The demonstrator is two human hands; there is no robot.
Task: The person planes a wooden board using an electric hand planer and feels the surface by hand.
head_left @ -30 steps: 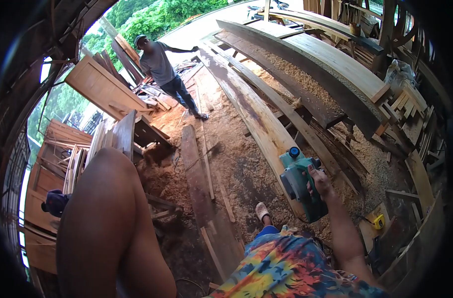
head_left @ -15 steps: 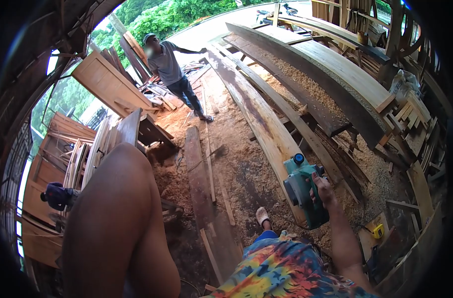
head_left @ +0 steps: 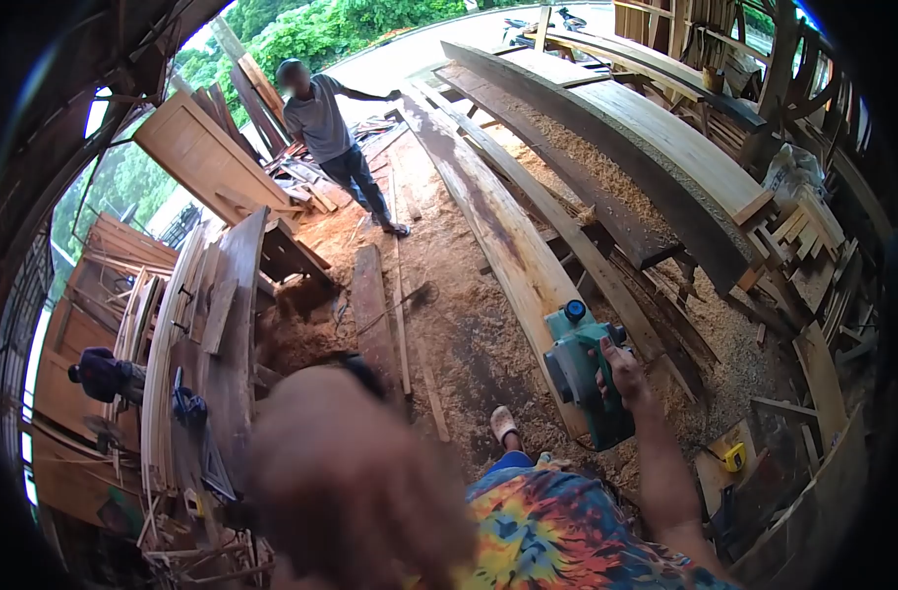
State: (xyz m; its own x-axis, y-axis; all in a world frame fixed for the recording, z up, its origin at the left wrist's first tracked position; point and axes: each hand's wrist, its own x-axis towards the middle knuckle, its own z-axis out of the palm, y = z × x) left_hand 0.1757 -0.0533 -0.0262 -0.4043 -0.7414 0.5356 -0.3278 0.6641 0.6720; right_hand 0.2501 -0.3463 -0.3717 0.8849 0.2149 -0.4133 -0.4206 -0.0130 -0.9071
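My right hand (head_left: 622, 374) is wrapped round the handle of a green electric planer (head_left: 575, 369) with a blue-capped knob. The planer is at the near end of a long pale plank (head_left: 503, 236) with a dark streak; whether its sole touches the wood I cannot tell. Close to the camera, my left hand (head_left: 360, 482) is smeared by motion, so its fingers cannot be made out. Something dark (head_left: 363, 375) shows just behind it, too blurred to name.
A person (head_left: 326, 133) stands at the plank's far end, an arm reaching to it. Another person (head_left: 105, 374) is at far left. Dark boards (head_left: 228, 324) lie on a left bench. Sawdust covers the ground. A yellow tape measure (head_left: 733, 457) lies at right.
My left arm, raised and bent before the camera, has come down, bringing the blurred hand into view and uncovering the left bench. My right hand stays on the planer. The view has shifted slightly.
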